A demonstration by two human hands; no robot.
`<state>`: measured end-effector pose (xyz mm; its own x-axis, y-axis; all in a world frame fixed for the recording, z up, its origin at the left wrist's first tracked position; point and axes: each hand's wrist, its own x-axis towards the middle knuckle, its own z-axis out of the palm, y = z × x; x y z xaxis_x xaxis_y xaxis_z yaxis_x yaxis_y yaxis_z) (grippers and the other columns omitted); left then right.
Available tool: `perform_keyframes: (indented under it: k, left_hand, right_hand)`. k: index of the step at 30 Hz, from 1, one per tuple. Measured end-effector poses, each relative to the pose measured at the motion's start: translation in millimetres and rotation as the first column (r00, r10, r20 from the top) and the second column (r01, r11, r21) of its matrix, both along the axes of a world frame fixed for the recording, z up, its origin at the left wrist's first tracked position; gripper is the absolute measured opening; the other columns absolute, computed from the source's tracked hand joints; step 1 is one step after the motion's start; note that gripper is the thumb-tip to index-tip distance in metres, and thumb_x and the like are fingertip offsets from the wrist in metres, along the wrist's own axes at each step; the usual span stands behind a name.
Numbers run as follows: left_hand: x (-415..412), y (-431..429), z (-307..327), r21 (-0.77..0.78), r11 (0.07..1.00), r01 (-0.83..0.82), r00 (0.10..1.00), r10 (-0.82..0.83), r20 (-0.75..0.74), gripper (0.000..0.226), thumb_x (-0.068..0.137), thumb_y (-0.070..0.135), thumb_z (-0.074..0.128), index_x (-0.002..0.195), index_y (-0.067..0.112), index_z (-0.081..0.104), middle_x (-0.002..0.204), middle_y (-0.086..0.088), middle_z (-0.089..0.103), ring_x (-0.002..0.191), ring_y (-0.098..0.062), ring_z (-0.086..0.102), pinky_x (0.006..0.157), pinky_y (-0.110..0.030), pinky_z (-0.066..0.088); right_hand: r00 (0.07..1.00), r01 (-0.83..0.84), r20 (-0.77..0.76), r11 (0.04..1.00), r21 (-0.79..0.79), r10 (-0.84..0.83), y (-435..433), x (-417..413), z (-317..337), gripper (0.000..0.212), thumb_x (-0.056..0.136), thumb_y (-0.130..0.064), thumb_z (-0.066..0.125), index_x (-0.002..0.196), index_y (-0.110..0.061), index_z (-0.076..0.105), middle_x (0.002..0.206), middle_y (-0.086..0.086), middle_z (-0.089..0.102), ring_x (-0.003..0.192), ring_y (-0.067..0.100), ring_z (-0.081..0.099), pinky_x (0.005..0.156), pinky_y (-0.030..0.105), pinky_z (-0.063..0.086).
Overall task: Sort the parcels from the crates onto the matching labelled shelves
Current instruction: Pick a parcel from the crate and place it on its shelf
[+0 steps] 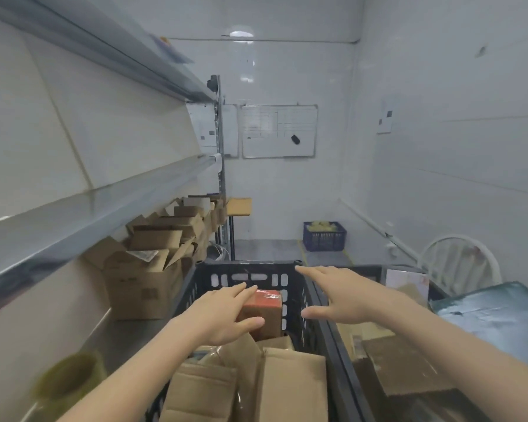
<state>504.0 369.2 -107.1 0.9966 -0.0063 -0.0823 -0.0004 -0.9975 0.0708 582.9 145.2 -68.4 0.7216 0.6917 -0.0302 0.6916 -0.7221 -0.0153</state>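
- Cardboard with a red top face: this small parcel (264, 303) stands at the far end of the black crate (250, 264), close to its far wall, and rises above the brown parcels (293, 382) packed in front of it.
- The left hand (223, 318) lies on the left side of the parcel. Its fingers are straight along the top edge and the thumb is stretched across the near face. It touches the box but is not closed round it, so it has no real hold yet.
- The right hand (345, 296) hovers above the right rim of the crate with spread, straight fingers and nothing in it.
- The step in hand seems to be taking this parcel out of the crate. For a good grip, the right hand should come down on the right side of the box, opposite the left hand, so that both palms press it between them.
- The red top looks covered with glossy tape and is probably slippery, so the cardboard sides are the better place to hold.
- Lifting straight up is advisable, because the far wall is very near and the neighbouring parcels lean against the lower part.
- No label can be read in this view, so the person should turn the box and read it before choosing a shelf.
- The metal shelves (104, 205) stand at the left, just beside the crate. The lowest one carries open cartons (144, 278), so a free place must be looked for there.
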Motion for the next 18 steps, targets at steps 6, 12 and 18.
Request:
perform_keyframes:
  k: [6,12,18]
  left_hand:
    - [9,0,-17,0.019,1.0,0.022,0.999,-0.021,-0.028,0.073,0.097,0.062,0.036,0.157,0.03,0.01,0.164,0.005,0.011,0.15,-0.018,0.014,0.121,-0.037,0.014]
    - [7,-8,-46,0.064,0.996,0.061,0.991,-0.052,-0.127,0.079,0.094,0.069,0.033,0.157,0.027,0.011,0.164,-0.001,0.014,0.15,-0.02,0.014,0.122,-0.038,0.007]
    - [4,-20,-56,0.06,0.995,0.076,0.974,-0.061,-0.216,0.084,0.091,0.071,0.037,0.157,0.025,0.012,0.163,-0.004,0.017,0.15,-0.023,0.015,0.121,-0.04,0.003]
  right_hand:
    - [0.999,-0.05,-0.012,0.998,-0.029,0.05,10,15,-17,0.083,0.089,-0.059,0.053,0.154,-0.031,0.009,0.157,-0.001,0.028,0.14,0.022,0.032,0.111,0.037,0.031]
    - [0.991,-0.126,-0.058,0.985,-0.114,0.12,20,21,-54,0.082,0.088,-0.058,0.054,0.153,-0.03,0.013,0.152,0.0,0.036,0.135,0.022,0.038,0.111,0.039,0.031]
    - [0.986,-0.148,-0.102,0.968,-0.203,0.129,26,17,-77,0.085,0.087,-0.057,0.058,0.153,-0.028,0.014,0.152,0.003,0.036,0.134,0.025,0.04,0.11,0.04,0.034]
